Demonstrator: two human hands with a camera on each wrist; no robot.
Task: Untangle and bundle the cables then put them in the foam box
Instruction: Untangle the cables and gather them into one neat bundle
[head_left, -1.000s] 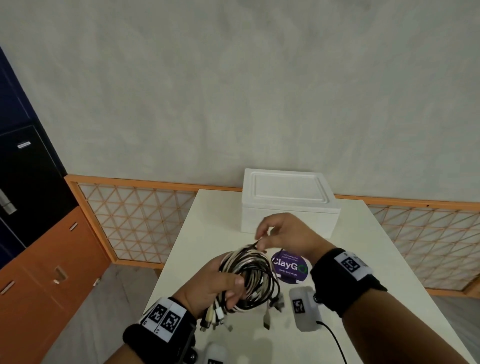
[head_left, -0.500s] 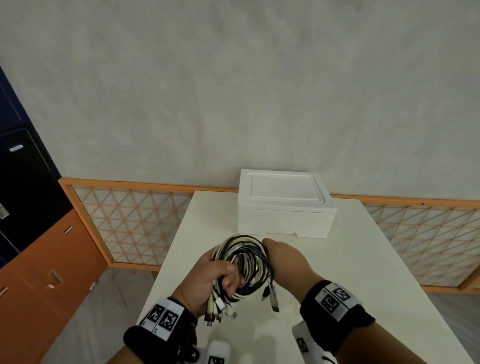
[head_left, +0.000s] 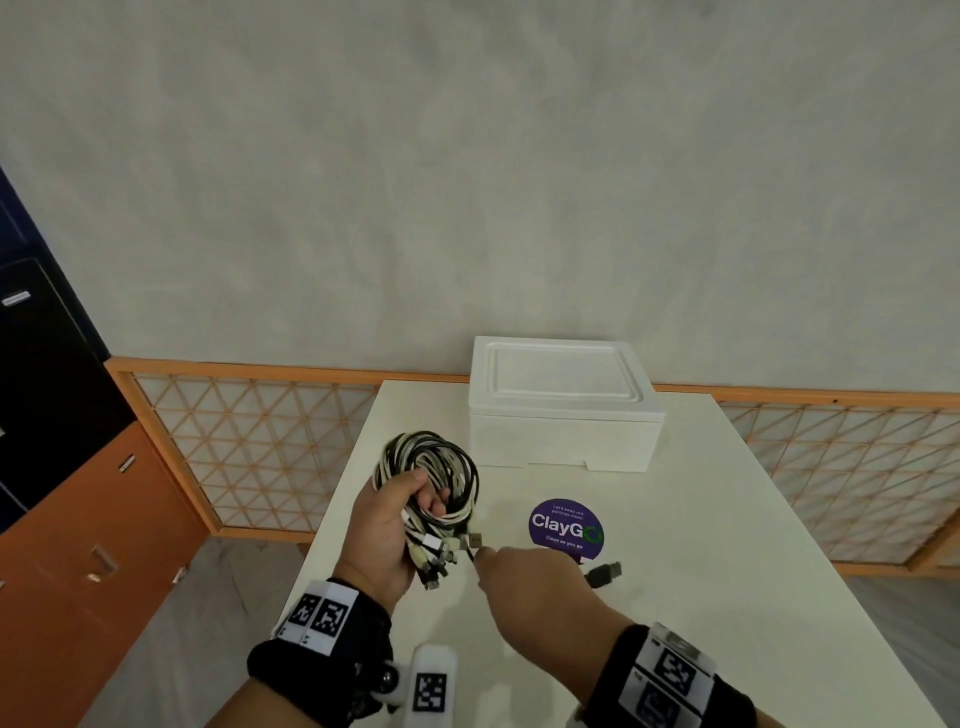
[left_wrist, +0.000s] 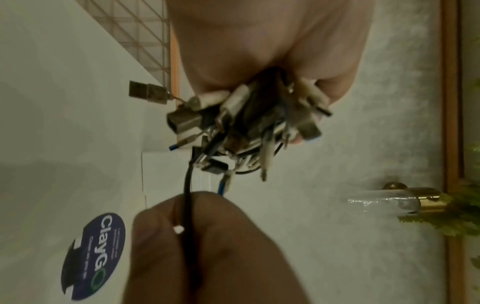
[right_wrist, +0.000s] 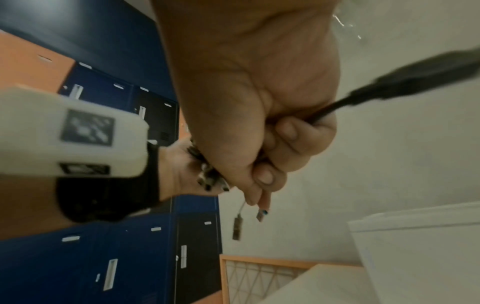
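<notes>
White matte table (head_left: 727, 545), smooth, rectangular, set against a pale grey textured plaster wall (head_left: 467, 182); behind it a low partition (head_left: 249, 441) of orange timber frame with a diamond lattice over translucent panels; at the room's left, lockers (head_left: 47, 395) in dark blue, black and orange with small slot handles. Foam box (head_left: 563, 405), white expanded foam, blocky, lid on with a recessed rectangular panel, standing at the table's far edge. Round purple sticker (head_left: 566, 524) lettered "ClayGo", flat on the tabletop near the box. Cable bundle (head_left: 431, 467), black and white cords coiled into a loose ring, many metal and plastic plug ends hanging below the grip; held above the table's left part, well short of the box. Left hand (head_left: 387, 530) wrapped round the coil, fingers curled through the ring. Right hand (head_left: 524, 582) just beside the plug ends, fist closed on one black cable (left_wrist: 187, 185) leading out of the bundle, its black plug (head_left: 603, 573) trailing behind the hand. Both wrists carry black bands with square-coded white tags
</notes>
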